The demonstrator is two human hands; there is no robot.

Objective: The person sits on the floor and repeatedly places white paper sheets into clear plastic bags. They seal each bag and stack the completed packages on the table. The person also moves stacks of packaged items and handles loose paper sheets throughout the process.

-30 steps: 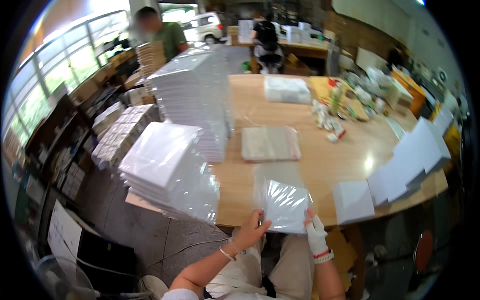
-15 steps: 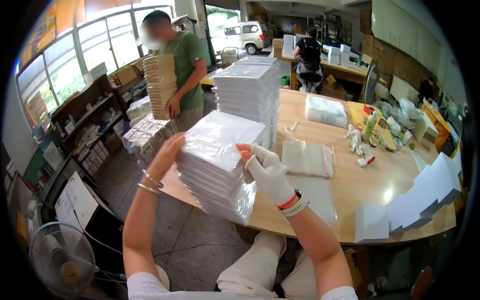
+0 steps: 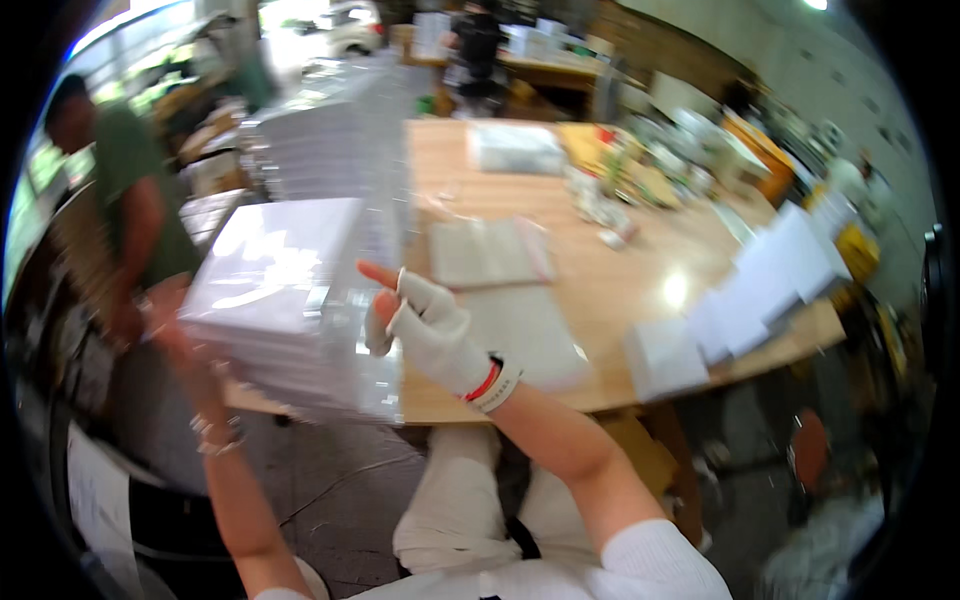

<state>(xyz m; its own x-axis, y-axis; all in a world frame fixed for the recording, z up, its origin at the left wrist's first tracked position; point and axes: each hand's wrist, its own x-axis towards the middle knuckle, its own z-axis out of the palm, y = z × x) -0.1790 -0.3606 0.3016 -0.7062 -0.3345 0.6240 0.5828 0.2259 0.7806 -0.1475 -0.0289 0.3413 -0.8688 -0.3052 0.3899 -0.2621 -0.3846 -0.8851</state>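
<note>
Clear plastic: the stack of white packs in glossy sleeves (image 3: 285, 300) sits at the left front corner of the wooden surface (image 3: 620, 290), just ahead of the seated person.
Right hand: the right hand (image 3: 425, 325), in a white glove with bare fingertips, rests against the stack's right face, fingers spread and loosely open, clamped on nothing.
Left hand: the left hand (image 3: 165, 310) is blurred against the stack's left side; I cannot tell how far it closes or whether it grips.
Nearby: 1 taller pile of the same packs (image 3: 330, 150) stands behind, flat bagged sheets (image 3: 490, 250) lie to the right, and white envelopes (image 3: 750, 290) fan along the surface's right edge.
Bystander: a person in a green shirt (image 3: 125, 190) stands close on the left.
Risk 1: the sleeves look slick, so uneven pressure from the 2 hands could shear the upper packs off sideways.
Risk 2: the stack seems to overhang the corner; a nudge leftward might tip it to the floor.
Risk 3: the bystander's arm is near enough to be bumped.
</note>
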